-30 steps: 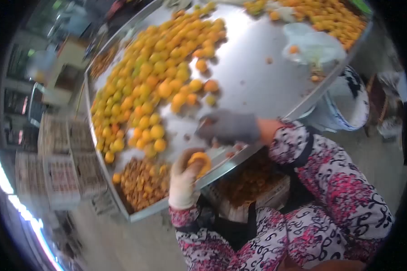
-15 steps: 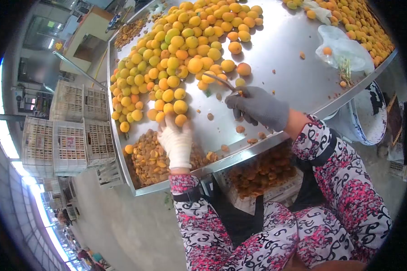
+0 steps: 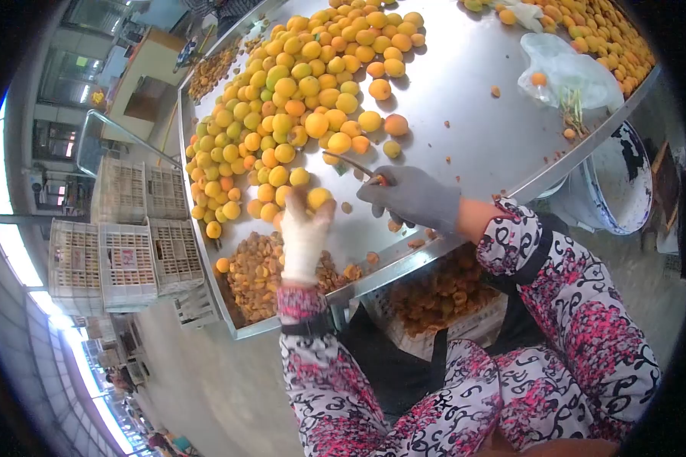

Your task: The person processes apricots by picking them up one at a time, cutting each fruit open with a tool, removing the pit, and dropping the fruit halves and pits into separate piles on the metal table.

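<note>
left hand [image 3: 305, 232]: white-gloved, fingers pointing far | right hand [image 3: 411, 198]: grey-gloved, fingers curled, pointing left | right wrist [image 3: 476, 218]: bare

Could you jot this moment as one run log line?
left hand: fingers at yellow fruit | right hand: holding curved tool | metal table: fruit heap on top | crate: brown pieces, below table edge

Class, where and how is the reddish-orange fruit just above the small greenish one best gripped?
Probably around its widest part, from above and slightly right. The reddish-orange fruit looks round, with no stem showing; bare metal table lies to its right, while a yellow fruit crowds its left and the greenish fruit sits just below.
</note>
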Tool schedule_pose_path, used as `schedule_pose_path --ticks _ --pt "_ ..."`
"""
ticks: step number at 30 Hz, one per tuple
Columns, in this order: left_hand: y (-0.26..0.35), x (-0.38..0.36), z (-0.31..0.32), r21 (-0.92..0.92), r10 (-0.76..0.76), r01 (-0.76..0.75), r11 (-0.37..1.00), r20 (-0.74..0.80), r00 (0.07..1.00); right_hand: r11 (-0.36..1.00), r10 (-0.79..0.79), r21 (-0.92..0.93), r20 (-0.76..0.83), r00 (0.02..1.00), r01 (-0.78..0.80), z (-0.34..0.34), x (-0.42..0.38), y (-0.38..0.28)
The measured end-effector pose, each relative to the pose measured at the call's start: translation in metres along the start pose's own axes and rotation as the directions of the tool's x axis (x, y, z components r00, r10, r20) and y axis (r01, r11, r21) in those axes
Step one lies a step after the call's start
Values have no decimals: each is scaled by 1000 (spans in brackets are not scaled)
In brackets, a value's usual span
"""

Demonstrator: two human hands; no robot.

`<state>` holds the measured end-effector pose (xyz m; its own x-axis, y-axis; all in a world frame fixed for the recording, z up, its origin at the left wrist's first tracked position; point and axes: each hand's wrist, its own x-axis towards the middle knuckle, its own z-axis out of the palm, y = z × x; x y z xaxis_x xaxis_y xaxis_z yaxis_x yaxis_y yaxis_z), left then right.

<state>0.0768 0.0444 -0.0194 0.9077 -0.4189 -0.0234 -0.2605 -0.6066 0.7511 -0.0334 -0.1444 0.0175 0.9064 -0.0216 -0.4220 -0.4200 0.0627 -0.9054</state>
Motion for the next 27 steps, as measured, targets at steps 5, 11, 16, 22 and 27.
schedule_pose_path --ticks 5,11,16,22,27 --pt "35 -48 21 -469 24 -10 883 23 999 992 23 122 10 1000 -24 11 9 16" --pt "55 -64 35 -479 85 -118 870 -90 992 855 0 510 179 984 -93 15 7 24" --pt "35 -61 51 -508 82 -142 850 -138 987 837 17 542 104 994 -71 28 10 26" --pt "32 -60 44 -612 79 -124 781 -101 992 920 -227 341 64 972 192 29 1 19" --pt "29 -57 35 -398 261 -292 870 -132 956 921 -171 363 57 984 139 22 0 11"
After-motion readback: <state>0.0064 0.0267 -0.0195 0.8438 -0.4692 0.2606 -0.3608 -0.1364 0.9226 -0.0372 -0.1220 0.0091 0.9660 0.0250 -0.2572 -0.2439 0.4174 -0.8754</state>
